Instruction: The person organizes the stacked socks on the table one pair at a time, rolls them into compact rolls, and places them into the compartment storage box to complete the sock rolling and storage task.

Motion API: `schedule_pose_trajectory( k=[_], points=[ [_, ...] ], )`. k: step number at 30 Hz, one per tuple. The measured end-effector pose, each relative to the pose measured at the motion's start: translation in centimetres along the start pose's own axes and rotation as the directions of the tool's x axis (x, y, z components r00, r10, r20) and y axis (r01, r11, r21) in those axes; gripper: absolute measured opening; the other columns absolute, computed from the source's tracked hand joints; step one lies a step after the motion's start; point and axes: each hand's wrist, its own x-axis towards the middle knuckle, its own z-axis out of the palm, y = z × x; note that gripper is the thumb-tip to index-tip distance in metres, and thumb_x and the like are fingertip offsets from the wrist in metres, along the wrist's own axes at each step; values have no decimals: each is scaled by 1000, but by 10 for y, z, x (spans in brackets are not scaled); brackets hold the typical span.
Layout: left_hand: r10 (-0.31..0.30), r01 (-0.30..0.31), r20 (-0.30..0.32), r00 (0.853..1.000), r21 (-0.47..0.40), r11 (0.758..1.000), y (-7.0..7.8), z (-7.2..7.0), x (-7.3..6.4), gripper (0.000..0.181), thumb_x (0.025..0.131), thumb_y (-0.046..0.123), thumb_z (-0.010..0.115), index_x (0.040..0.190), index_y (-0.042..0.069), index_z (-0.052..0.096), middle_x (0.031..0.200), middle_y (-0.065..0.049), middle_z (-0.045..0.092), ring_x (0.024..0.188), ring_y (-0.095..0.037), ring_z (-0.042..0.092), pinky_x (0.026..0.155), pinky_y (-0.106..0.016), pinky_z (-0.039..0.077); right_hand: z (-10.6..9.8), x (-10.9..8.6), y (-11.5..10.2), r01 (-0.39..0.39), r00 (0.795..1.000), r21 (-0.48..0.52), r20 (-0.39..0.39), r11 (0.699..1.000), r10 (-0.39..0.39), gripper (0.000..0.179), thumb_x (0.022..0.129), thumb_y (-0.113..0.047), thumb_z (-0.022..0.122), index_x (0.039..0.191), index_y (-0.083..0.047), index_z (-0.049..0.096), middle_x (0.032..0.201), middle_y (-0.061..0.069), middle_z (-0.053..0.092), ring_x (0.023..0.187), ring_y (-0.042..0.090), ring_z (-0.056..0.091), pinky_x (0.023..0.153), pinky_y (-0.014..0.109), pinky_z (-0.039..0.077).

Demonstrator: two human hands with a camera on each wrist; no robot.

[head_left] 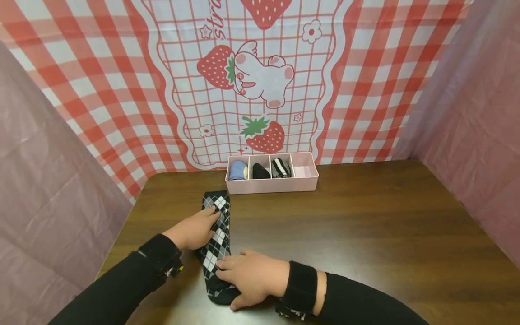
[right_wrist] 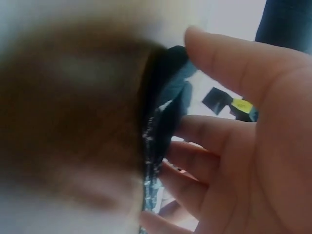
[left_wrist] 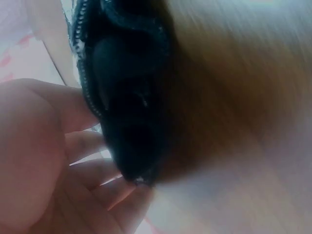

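Note:
A black, grey and white argyle sock (head_left: 219, 237) lies lengthwise on the left part of the table, its black toe end toward me. My left hand (head_left: 197, 229) rests on its upper part with fingers extended. Lower down, my right hand (head_left: 256, 275) touches the sock near the heel and toe, fingers spread. In the left wrist view the dark sock edge (left_wrist: 131, 97) lies along the fingertips. The right wrist view shows the sock (right_wrist: 165, 107) beside the straight fingers of that hand. Neither hand curls round it.
A pink organizer box (head_left: 272, 186) stands at the table's back edge. From left, its compartments hold a blue rolled sock (head_left: 237, 170), a black one (head_left: 260, 171) and a black-and-white striped one (head_left: 280, 168). The rightmost compartment shows bare pink walls. A checked strawberry cloth (head_left: 365, 90) hangs behind.

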Motion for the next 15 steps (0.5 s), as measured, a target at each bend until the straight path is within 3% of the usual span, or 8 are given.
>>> schedule_pose_trajectory(
  k=[4,10,15],
  points=[
    [29,-29,-16,999,18,999,15,6,-1,56,104,16,60,152,-6,43,161,-27,32,149,-41,31,117,-53,31,4,-16,-2,6,1000,33,-8,999,-5,72,95,-61,64,155,-24,48,162,-7,37,147,8,33,114,42,38],
    [23,-21,-46,999,52,998,36,13,-2,54,104,20,60,152,-2,47,161,-22,36,149,-35,34,117,-48,34,11,-34,-3,33,999,83,-39,996,-30,66,97,-59,64,152,-25,52,158,-8,42,144,8,38,109,40,42],
    [63,-59,-49,997,79,995,54,18,1,54,104,21,60,151,0,48,161,-20,36,149,-34,34,117,-47,34,15,-49,-2,45,997,92,-65,995,-39,59,98,-56,64,147,-24,58,152,-9,49,139,8,45,104,36,45]
  ],
)
